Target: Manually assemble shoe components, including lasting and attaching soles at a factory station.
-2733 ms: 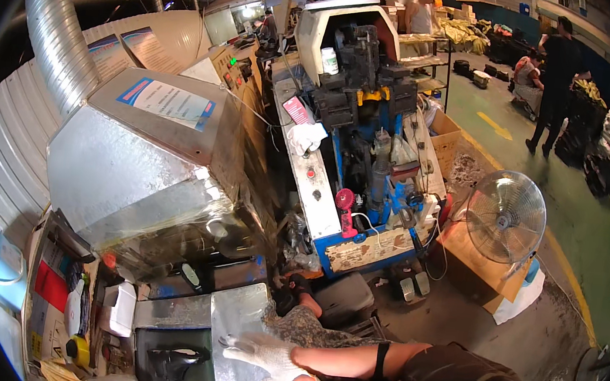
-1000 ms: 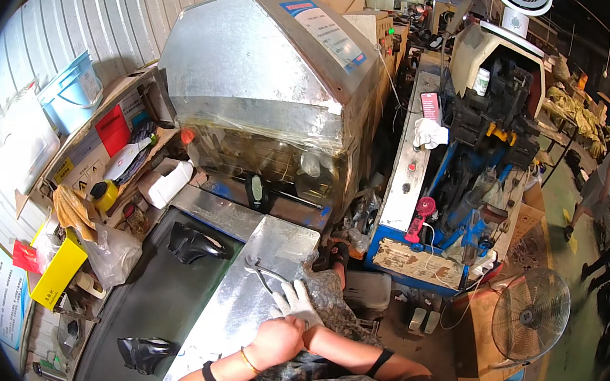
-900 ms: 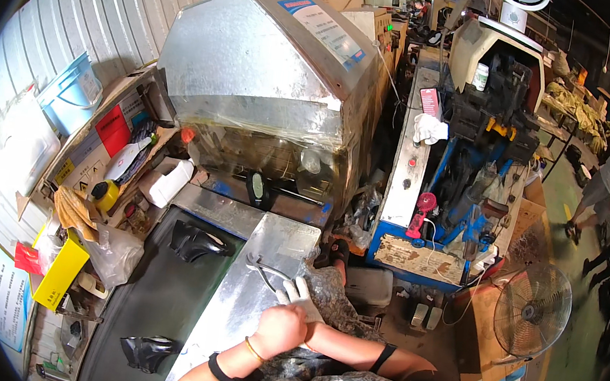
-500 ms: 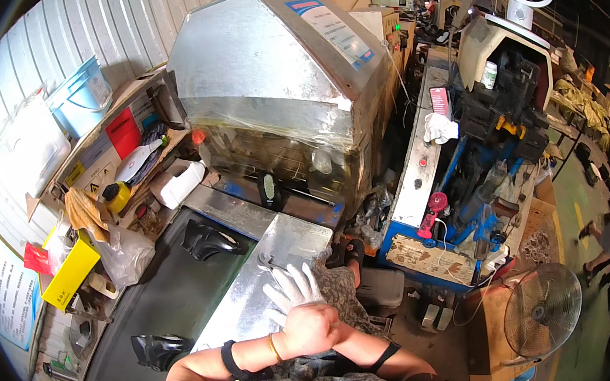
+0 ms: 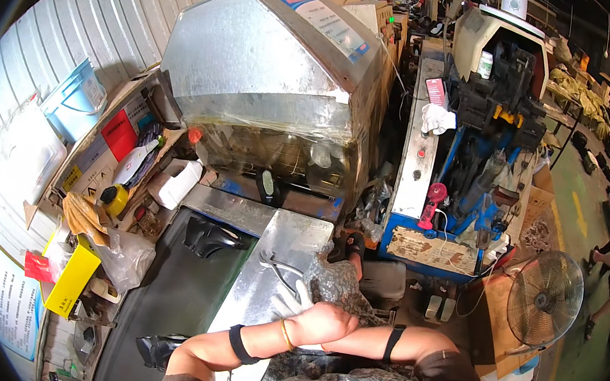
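My left hand (image 5: 328, 324), bare with a gold bracelet at the wrist, is closed in a fist at my right wrist, on the cuff of a white glove. That glove covers my right hand (image 5: 292, 300), which points up and left with its fingers stretched out. My left hand and forearm hide part of it. Just beyond the gloved fingers, a metal hand tool with curved handles (image 5: 284, 266) lies on a shiny metal plate (image 5: 299, 233). To the left, a black shoe (image 5: 211, 238) rests on a dark belt (image 5: 160, 294); a second black shoe (image 5: 156, 350) lies nearer.
A metal hood (image 5: 260, 52) stands ahead over the belt's far end. On the left, a cluttered shelf holds a yellow box (image 5: 73, 278) and a blue bucket (image 5: 76, 99). A blue-framed machine (image 5: 429, 250) and a fan (image 5: 545, 299) stand right. People walk at the far right.
My left fist has moved right and slightly up, toward my right forearm. Less of the gloved fingers shows, and more of the metal tool does. The view has shifted slightly.
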### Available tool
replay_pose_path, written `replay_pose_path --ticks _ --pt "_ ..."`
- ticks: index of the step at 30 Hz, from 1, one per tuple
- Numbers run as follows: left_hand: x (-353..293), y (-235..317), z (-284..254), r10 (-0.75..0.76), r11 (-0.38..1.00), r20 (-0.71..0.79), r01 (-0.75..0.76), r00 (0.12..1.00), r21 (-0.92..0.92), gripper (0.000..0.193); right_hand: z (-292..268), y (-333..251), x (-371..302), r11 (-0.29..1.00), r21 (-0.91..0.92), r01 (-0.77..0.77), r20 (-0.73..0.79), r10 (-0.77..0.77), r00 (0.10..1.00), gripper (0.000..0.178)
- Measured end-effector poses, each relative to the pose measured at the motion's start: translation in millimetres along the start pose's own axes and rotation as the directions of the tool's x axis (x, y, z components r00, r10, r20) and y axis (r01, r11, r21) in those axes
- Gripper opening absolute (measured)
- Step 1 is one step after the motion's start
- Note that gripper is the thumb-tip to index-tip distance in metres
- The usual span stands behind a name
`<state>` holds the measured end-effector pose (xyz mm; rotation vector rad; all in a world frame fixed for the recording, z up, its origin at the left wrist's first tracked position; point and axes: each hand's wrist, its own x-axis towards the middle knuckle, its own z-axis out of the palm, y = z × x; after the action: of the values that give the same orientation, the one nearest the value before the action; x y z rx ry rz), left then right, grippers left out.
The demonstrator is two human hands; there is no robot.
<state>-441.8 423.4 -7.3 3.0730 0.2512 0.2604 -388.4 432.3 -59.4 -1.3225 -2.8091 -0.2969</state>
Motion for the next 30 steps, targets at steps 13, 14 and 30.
replay_pose_path --ticks 13,14,30 --pt "-41.2 -21.9 -38.1 -0.358 0.775 -0.161 0.197 0.920 -0.600 0.037 93.0 12.1 -5.8 0.866 0.499 0.026 -0.330 0.162 0.930 0.033" --pt "-43.6 -47.8 -24.4 -0.495 0.753 -0.229 0.283 0.838 -0.594 0.043 110.5 10.0 -8.7 0.810 0.586 0.015 -0.209 0.134 0.969 0.032" --pt "-166.0 -327.5 111.3 -0.516 -0.432 0.319 -0.080 -0.795 -0.898 0.117 38.0 16.2 10.2 0.807 0.527 0.265 -0.402 -0.038 0.915 0.015"
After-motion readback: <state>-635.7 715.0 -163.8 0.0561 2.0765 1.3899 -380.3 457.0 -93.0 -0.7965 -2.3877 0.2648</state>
